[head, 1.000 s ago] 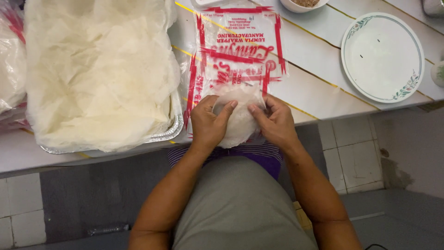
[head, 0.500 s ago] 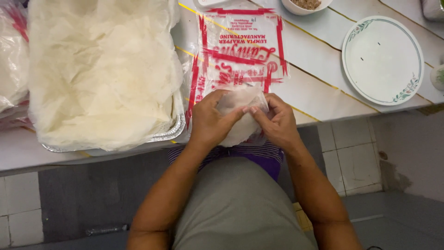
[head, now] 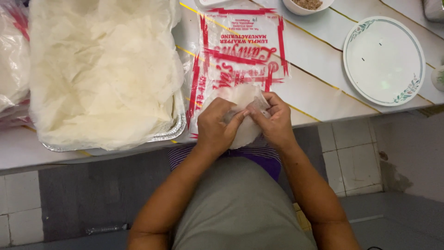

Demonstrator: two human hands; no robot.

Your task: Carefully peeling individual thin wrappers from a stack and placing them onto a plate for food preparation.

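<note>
Since a moment ago both hands have drawn closer together over the thin, pale round wrapper, fingertips now meeting at its middle. The left hand and right hand each pinch the soft, translucent sheet, folding it at the counter's near edge on a clear plastic bag with red print. Beside it, a foil tray holds crumpled wrappers. A white plate lies well apart.
</note>
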